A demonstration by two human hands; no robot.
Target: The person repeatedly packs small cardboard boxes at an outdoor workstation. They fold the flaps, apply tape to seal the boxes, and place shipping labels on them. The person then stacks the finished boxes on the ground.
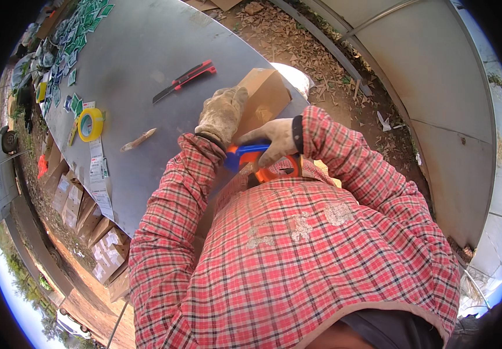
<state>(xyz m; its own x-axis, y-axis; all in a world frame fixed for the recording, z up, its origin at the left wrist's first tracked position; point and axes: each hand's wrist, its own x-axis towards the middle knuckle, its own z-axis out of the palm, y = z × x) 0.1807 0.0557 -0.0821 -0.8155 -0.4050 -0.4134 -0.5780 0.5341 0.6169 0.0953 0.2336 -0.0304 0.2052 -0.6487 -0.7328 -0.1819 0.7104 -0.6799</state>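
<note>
A cardboard box (265, 97) lies on the metal-topped table (146, 52) before me. My left hand (224, 111), in a soiled work glove, holds the box along its left side. In my gloved right hand (272, 137) is a tape dispenser (251, 150) with blue and orange parts, held against the near end of the box close to my body. My fingers cover part of the dispenser, and the tape's contact with the box is hidden. A red and black utility knife (185, 81) lies beyond my left hand.
A yellow tape roll (90, 124), a strip of printed labels (98, 174) and a stick-like piece (138, 140) lie on the left. Green packets (80, 32) cover the far left edge. Closed cartons (74, 198) stand below that edge; a white sack (292, 78) sits behind the box.
</note>
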